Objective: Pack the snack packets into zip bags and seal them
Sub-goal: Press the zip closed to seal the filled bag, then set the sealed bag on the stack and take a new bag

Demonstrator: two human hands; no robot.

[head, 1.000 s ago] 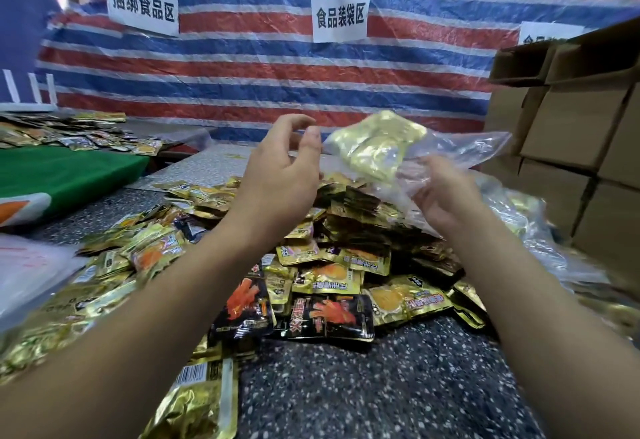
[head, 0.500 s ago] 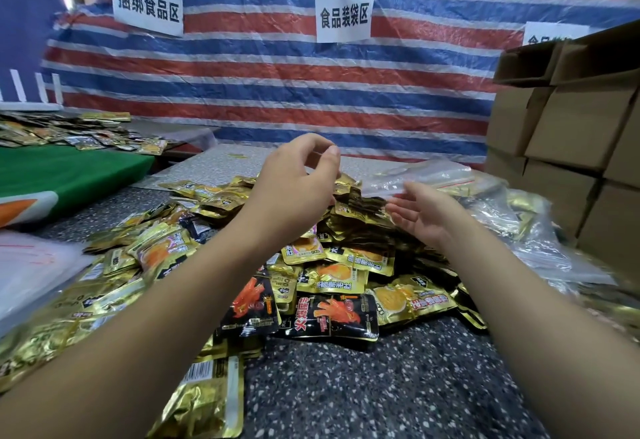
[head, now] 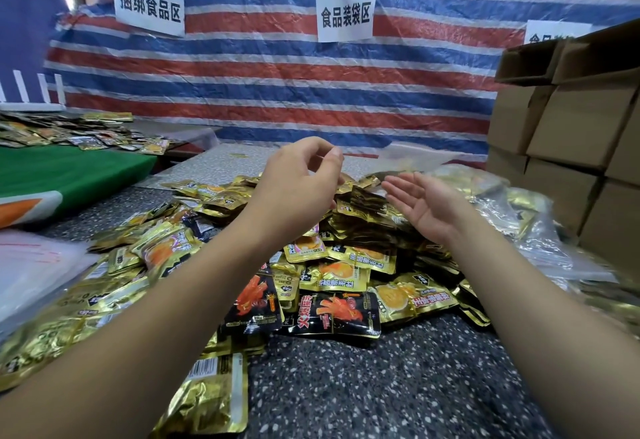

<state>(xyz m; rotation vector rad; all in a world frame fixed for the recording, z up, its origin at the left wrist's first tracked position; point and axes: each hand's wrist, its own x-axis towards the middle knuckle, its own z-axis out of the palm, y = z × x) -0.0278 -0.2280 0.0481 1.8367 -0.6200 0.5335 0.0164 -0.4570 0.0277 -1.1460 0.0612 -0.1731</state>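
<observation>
Three white paper signs are taped to the striped tarpaulin [head: 277,68]. On the left sign [head: 149,7] "捆绑食品区" is read; on the middle sign [head: 346,14] "食品装袋区". The right sign [head: 554,32] is largely hidden by a cardboard box [head: 540,61]. Print on the snack packets [head: 337,312] is too blurred to be read.

The snack packets [head: 311,265] heaped mid-scene were mostly shiny gold, several printed with orange pictures, and two near ones were black with red-orange art and lettering. The table top [head: 398,386] was dark grey speckled with white. A tarp [head: 277,85] at the far side ran in red, blue and white stripes, with white signs [head: 345,14] bearing black characters. At the left lay a green cloth [head: 69,168]. Brown cardboard boxes [head: 571,120] stood at the right.
</observation>
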